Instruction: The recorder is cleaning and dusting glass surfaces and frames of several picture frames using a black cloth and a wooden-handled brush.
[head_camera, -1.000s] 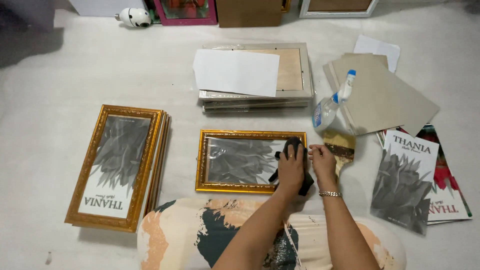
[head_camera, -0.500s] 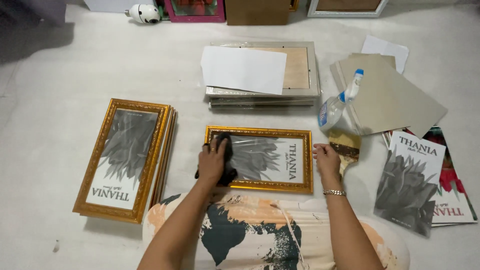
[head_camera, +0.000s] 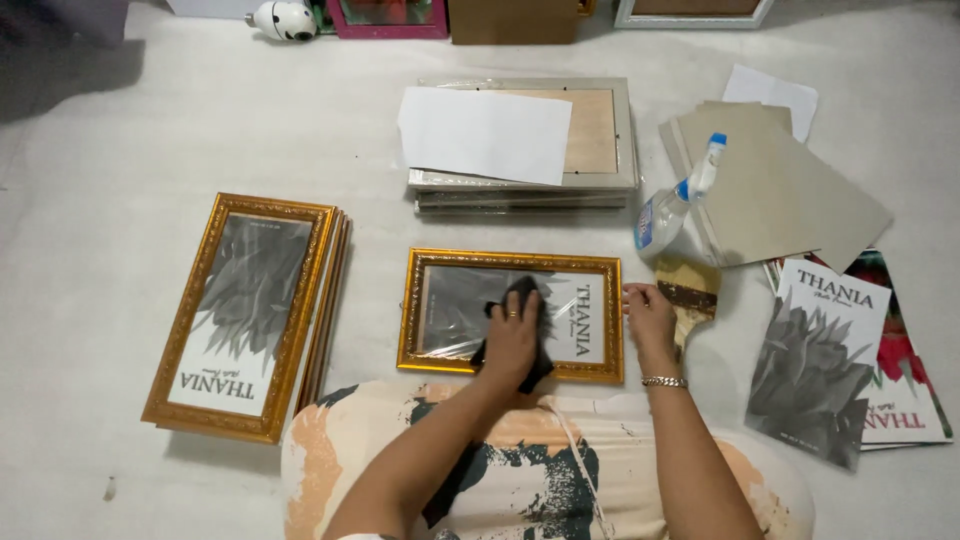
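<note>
L hand (head_camera: 512, 335) is pressed flat on a dark cloth (head_camera: 520, 340) over the glass of the gold frame (head_camera: 510, 262), fingers together and bearing down on the cloth, not pinching it. R hand (head_camera: 650, 312) sits at the frame's R edge, fingers curled on the rim, bracing it. Frame lies flat on the white floor (head_camera: 150, 130) right in front of the person's knees. Risks, imo: too much push mid-glass could flex or crack it; if the R hand lets go the frame will likely skid w/ the wipe; cloth edge could snag the ornate corner. Spray bottle (head_camera: 672, 215) stands just beyond the R hand, next to a brush (head_camera: 688, 290); a wide R swipe or elbow could tip it onto the grey boards (head_camera: 790, 190) and prints (head_camera: 815, 360), wetting paper. Room: L of the frame there's a strip of bare floor before the gold frame stack (head_camera: 245, 315), ok for sliding. Ahead, the backing stack w/ white sheet (head_camera: 485, 135) is near the top edge, little slack. R side is crowded, near side is blocked by the knees.
</note>
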